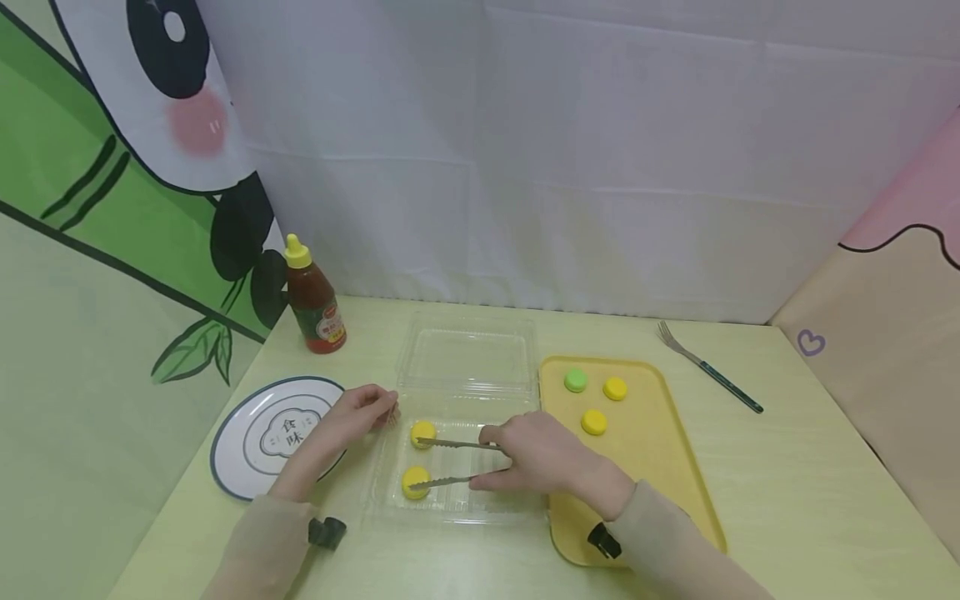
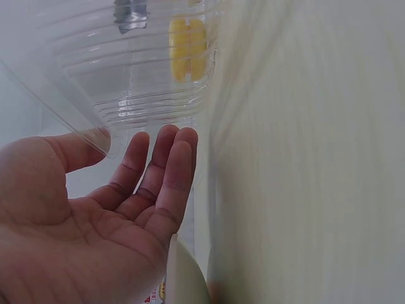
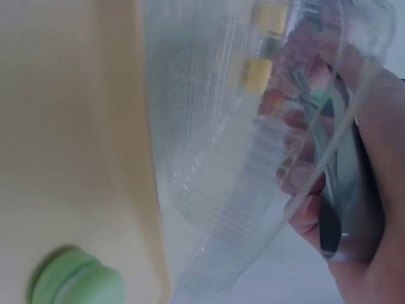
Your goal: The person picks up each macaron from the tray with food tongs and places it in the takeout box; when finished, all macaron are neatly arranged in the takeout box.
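Note:
My right hand (image 1: 536, 454) holds metal tongs (image 1: 457, 444) with serrated arms, spread apart over a clear plastic container (image 1: 480, 507). One arm's tip overlaps the upper yellow macaron (image 1: 422, 432). The other overlaps the lower yellow macaron (image 1: 415, 482); whether the tips touch them I cannot tell. In the right wrist view the tongs (image 3: 361, 209) lie between thumb and curled fingers, partly seen through the plastic. My left hand (image 1: 367, 410) is at the container's left edge; in the left wrist view its thumb (image 2: 85, 149) lies at the rim and its fingers near the outer wall.
A yellow tray (image 1: 637, 500) at the right bears a green macaron (image 1: 575, 381) and two yellow ones. A fork (image 1: 708, 367) lies beyond it. At the left are a white plate (image 1: 247, 442) and a sauce bottle (image 1: 318, 308). The container's lid (image 1: 468, 354) lies folded back.

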`<state>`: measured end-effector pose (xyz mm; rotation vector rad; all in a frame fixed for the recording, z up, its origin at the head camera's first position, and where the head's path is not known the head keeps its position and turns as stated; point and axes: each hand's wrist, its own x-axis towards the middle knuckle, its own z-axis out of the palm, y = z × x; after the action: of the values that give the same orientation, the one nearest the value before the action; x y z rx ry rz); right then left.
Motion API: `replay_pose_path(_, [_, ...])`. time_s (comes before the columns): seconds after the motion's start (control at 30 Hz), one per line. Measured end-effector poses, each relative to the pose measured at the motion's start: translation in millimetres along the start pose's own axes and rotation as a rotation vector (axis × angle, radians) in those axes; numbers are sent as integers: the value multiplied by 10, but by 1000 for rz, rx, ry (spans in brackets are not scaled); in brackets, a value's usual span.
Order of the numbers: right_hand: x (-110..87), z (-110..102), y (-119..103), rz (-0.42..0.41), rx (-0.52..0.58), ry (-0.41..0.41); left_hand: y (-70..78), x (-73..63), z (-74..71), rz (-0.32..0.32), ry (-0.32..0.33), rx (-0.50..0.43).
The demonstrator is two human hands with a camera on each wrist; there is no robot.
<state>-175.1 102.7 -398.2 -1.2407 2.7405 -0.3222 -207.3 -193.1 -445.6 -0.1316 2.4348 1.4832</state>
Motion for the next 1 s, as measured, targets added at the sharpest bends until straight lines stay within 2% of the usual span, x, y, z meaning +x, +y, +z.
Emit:
replay_pose_path(0.37, [-176,-196,135,32,-27,57,-14,19,2,0,-3,0])
replay_pose_path(0.8, [-405,-422,462,46,-66,172,-11,5,-1,-11,-4,5])
replay_pose_path(1.0, [-505,-538,639,93,-118,199,-7,4,0,-6,-1,7])
